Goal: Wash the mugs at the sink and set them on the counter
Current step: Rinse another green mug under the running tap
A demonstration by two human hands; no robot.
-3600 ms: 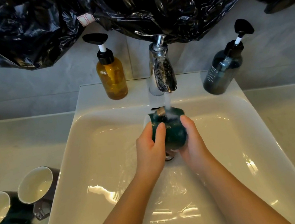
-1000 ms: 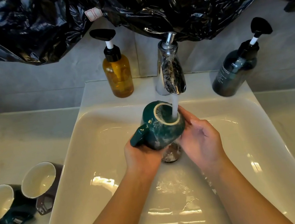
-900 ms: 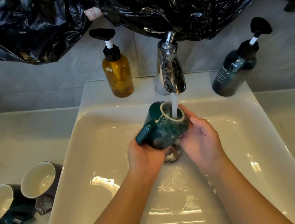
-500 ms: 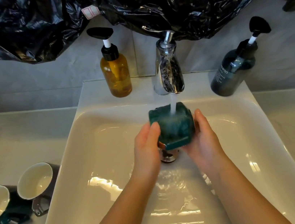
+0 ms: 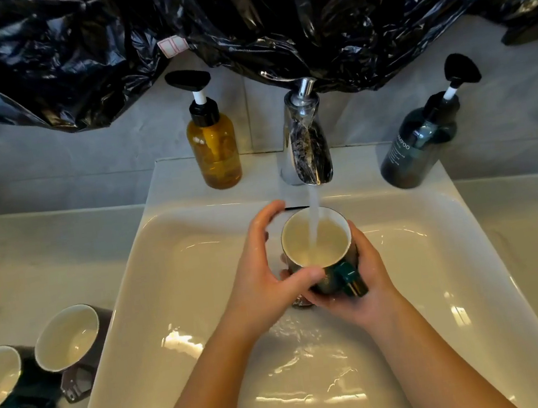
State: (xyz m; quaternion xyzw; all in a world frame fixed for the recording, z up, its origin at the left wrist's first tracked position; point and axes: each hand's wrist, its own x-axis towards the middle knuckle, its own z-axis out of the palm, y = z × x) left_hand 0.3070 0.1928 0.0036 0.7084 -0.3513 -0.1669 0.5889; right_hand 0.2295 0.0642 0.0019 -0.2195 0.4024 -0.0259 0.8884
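Observation:
A dark green mug (image 5: 316, 237) with a cream inside sits upright in both my hands over the middle of the white sink (image 5: 182, 285), its handle toward me. Water from the chrome tap (image 5: 306, 143) runs straight into the mug. My left hand (image 5: 263, 273) grips the mug's left side, thumb across the front. My right hand (image 5: 363, 280) cups it from the right and below. Two more mugs lie tipped on the counter at the left: a brown one (image 5: 72, 338) and a green one (image 5: 2, 383).
An amber pump bottle (image 5: 214, 149) stands on the sink ledge left of the tap, a dark shampoo pump bottle (image 5: 421, 144) at its right. Black plastic sheeting (image 5: 234, 18) hangs above. Pale counter (image 5: 537, 252) extends on both sides of the sink.
The mug was on its side with water hitting its outer wall; now it is turned upright with its mouth up, and the stream falls inside it. The handle now faces me.

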